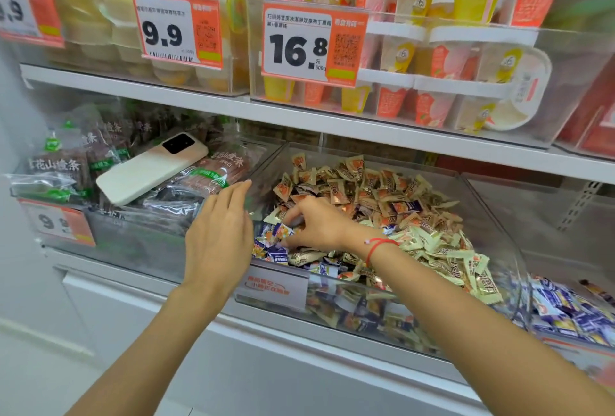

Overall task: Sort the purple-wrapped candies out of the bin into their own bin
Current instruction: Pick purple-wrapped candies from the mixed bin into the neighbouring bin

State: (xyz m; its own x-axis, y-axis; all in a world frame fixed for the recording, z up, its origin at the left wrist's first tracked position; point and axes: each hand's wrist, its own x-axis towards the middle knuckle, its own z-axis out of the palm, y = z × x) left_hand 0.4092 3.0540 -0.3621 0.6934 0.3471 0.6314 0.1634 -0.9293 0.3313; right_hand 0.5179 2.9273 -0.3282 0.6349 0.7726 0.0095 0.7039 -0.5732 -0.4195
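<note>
At centre frame the right hand (312,225) reaches into the clear candy bin (492,215), its fingers curled down among the purple-wrapped candies (274,242) heaped at the bin's near-left corner; they seem to pinch one, though the fingertips are partly buried. The left hand (221,232) hovers just left of it over the bin's left wall, fingers straight and close together, holding nothing. More purple candies fill the neighbouring bin (572,312) at lower right.
</note>
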